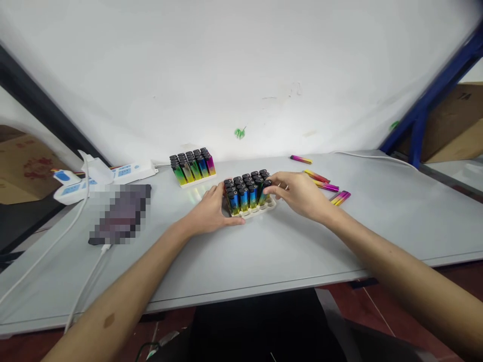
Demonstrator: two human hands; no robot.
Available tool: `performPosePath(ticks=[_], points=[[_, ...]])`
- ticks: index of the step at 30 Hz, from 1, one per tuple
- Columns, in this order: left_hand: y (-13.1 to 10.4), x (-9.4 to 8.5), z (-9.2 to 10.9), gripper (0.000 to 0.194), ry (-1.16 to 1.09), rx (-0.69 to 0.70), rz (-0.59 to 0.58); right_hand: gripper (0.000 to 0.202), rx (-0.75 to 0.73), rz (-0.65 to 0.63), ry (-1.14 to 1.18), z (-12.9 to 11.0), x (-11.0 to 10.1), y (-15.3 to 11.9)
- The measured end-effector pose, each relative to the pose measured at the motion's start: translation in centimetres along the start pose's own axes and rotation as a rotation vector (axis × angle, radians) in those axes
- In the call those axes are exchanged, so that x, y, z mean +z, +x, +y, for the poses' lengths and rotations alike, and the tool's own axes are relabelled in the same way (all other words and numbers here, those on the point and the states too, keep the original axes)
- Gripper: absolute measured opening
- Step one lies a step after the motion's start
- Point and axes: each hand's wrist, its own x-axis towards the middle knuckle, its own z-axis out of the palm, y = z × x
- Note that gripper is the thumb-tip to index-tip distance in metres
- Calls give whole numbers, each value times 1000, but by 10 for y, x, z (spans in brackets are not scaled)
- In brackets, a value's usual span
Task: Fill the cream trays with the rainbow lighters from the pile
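Several lighters with black tops and blue-to-yellow bodies stand upright in rows in a white tray at the middle of the table. My left hand grips the tray's left end, its thumb along the front edge and its fingers behind the left side. Between the thumb and fingers of my right hand is a lighter, slightly tilted, at the right end of the front row. Part of the tray's right end shows bare slots. My fingers hide some of the back right lighters.
A second white tray of colourful lighters stands behind to the left. Loose lighters lie to the right, one near the wall. At left are a power strip, cables and a blurred dark device. The table's front edge runs close to me.
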Motion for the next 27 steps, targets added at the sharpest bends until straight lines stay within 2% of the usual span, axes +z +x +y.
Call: performPosePath(ticks=[3, 7, 11, 15, 17, 18, 21, 24, 27], points=[[0, 1, -2, 110, -12, 7, 8, 19, -14, -30, -163, -7, -1, 4], [0, 1, -3, 108, -35, 12, 31, 41, 39, -59, -330, -14, 3, 4], [0, -1, 2, 104, -25, -6, 19, 57, 70, -64, -368, -5, -1, 0], [-1, -5, 9, 102, -23, -46, 5, 54, 248, 100, -432, 30, -26, 5], [-2, -5, 10, 100, -15, -57, -4, 48, 421, 154, -531, 56, -44, 10], [-2, -6, 11, 99, -10, -57, -5, 46, 525, 121, -566, 69, -53, 12], [-2, -5, 10, 98, -4, -51, 0, 47, 652, 22, -533, 105, -71, 14], [-2, -5, 9, 99, 3, -54, 4, 47, 672, -46, -391, 131, -77, 8], [-2, -5, 9, 99, -1, -70, 2, 35, 596, 32, -232, 142, -77, 2]])
